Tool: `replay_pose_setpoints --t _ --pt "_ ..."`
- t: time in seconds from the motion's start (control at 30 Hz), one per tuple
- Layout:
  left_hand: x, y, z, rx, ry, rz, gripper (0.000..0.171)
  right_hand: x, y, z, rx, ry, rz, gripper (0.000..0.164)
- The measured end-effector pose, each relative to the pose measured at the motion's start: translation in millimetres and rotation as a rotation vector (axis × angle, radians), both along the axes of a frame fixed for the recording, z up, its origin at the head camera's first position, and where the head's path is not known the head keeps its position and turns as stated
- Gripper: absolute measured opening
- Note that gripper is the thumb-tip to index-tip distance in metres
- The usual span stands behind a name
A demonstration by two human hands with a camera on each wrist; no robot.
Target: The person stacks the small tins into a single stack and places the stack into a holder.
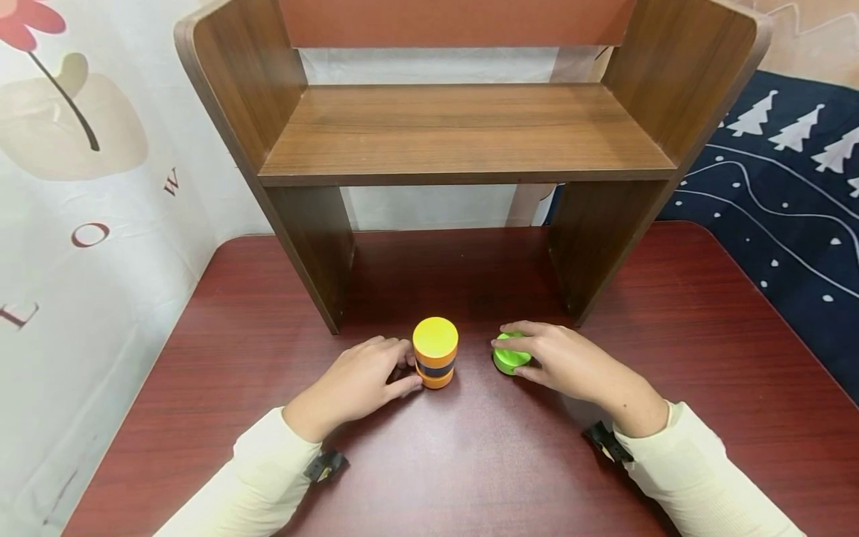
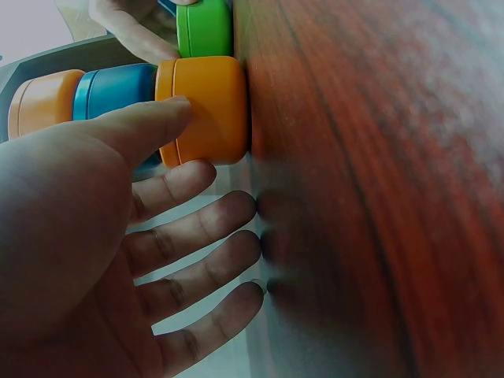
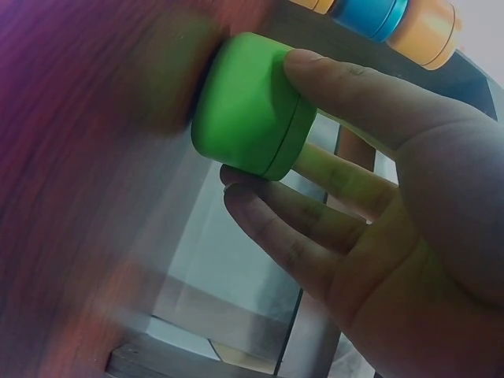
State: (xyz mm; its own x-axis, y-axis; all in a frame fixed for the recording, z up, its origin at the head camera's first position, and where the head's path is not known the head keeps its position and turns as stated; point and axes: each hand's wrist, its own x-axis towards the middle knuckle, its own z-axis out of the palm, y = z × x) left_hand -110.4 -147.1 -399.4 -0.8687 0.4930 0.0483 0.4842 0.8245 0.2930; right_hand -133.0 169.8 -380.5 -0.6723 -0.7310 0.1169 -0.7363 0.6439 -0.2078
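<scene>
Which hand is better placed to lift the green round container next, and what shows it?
Probably the right hand: its thumb and fingers are around the green round container. The left hand is beside the stack of orange and blue containers, thumb and index finger at the bottom one.

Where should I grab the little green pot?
I'd pinch the green pot across its round side wall, coming from your right: it stands low and upright, and the orange-and-blue stack stands to its left.
</scene>
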Motion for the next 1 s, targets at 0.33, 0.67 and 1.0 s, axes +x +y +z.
replay_pose_setpoints --t 0.33,0.67,1.0 --pt "-0.4 0.1 -0.2 0.003 0.002 0.000 0.026 1.2 -0.6 1.7 -0.006 0.015 0.009 0.043" --pt "-0.4 0.0 -1.1 0.002 -0.008 0.004 0.028 2.5 -1.8 3.0 -0.005 0.015 0.008 0.044" --pt "-0.9 0.0 -2.1 0.000 -0.004 0.004 0.028 3.7 -1.7 4.1 -0.009 0.024 0.008 0.044"
